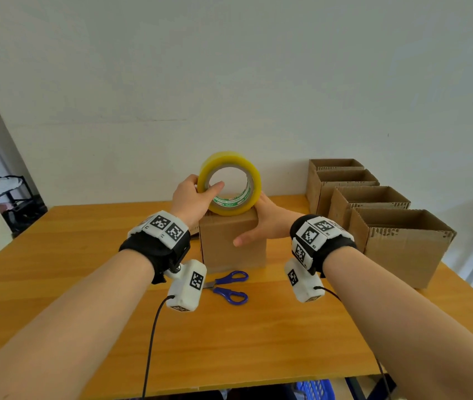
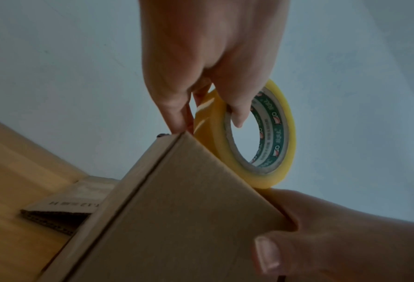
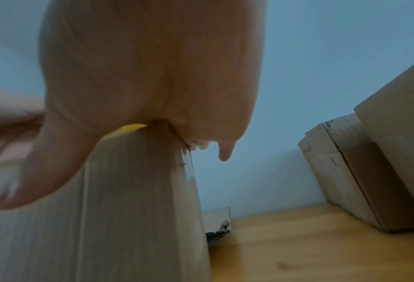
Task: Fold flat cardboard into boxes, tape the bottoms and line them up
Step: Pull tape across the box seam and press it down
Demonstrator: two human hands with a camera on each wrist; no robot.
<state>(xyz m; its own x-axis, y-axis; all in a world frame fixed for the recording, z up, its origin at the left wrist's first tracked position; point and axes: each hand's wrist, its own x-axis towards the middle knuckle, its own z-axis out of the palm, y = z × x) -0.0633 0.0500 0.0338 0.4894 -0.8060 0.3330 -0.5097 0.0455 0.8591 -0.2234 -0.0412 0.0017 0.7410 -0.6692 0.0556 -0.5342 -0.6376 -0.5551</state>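
Wooden bench (image 1: 85, 284) fills the lower frame of the head view; a row of four open-topped boxes (image 1: 402, 241) stands at centre right, running back to the wall. At frame centre an upright cardboard box (image 1: 229, 241) sits closed side up, right hand (image 1: 267, 223) wrapped around its upper right corner, thumb across the near face. Left hand (image 1: 192, 197) grips the yellow tape roll (image 1: 229, 183) standing on edge on the box top, thumb through the core; blue-handled scissors (image 1: 229, 287) lie just below the box.
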